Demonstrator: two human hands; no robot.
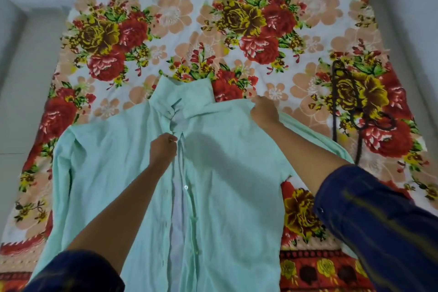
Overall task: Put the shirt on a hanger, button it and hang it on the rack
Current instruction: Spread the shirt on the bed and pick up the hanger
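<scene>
A mint green shirt [227,173] lies face up on the bed, collar away from me, its front placket open with white buttons showing down the middle. My left hand [163,149] pinches the left front edge of the shirt just below the collar. At the right shoulder seam my right hand [264,112] grips the fabric. A dark hanger [355,111] lies on the bed to the right of the shirt, apart from both hands.
The bed is covered with a floral sheet [189,19] in red, yellow and peach. Pale floor [23,78] runs along the left side, and a white wall or surface [414,31] borders the right.
</scene>
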